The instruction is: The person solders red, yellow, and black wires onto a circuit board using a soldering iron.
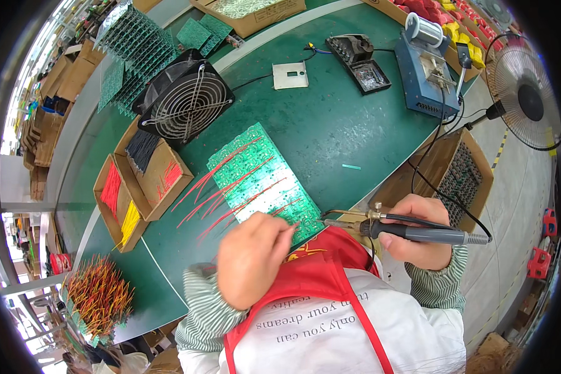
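A green circuit board panel (285,163) lies on the bench in front of me, with rows of thin red wires (221,194) reaching past its left edge. My left hand (253,254) is closed in a pinch over the panel's near edge; what its fingertips hold is hidden. My right hand (429,254) grips a soldering iron (421,234) with a grey handle and a thin metal feed tube fixed along it. The iron's tip points left at the panel's near right corner, close to my left fingertips.
Left of the panel, cardboard trays (184,177) hold red, black and yellow wires. A black fan (190,103) and stacked green boards (134,53) stand behind. Far right are a blue soldering station (421,78) and a black tip-cleaning tray (364,71). A wire bundle (100,296) sits lower left.
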The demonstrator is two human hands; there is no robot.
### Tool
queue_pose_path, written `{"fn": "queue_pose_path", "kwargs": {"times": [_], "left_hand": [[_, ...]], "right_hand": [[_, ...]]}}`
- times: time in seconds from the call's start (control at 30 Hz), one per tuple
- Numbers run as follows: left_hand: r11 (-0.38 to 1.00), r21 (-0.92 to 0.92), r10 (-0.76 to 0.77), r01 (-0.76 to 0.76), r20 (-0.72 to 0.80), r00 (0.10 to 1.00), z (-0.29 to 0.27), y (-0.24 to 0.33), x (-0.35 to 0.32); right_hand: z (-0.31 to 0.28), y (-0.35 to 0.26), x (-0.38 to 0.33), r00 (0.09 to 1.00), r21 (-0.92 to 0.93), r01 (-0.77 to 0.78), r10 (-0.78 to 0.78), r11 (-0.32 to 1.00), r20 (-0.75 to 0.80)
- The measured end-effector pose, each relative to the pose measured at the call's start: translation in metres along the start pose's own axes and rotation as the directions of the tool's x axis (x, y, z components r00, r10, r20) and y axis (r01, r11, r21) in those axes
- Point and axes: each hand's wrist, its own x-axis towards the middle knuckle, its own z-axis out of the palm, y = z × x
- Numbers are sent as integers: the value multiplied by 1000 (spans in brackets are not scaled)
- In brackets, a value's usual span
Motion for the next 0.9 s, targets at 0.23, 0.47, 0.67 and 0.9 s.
{"fn": "queue_pose_path", "kwargs": {"times": [0.23, 0.47, 0.67, 0.9], "left_hand": [[988, -149, -34, 42, 61, 998, 26, -3, 8], [993, -116, -30, 38, 69, 997, 34, -7, 9], [995, -97, -27, 32, 50, 998, 28, -3, 8], [993, -116, -11, 16, 43, 999, 33, -7, 10]], "right_hand": [[-3, 3, -5, 1000, 12, -22, 22, 1000, -19], [-3, 11, -1, 996, 19, -78, 77, 997, 43], [-5, 2, 1, 997, 14, -67, 66, 998, 49], [-9, 6, -1, 998, 40, -67, 67, 997, -18]]}}
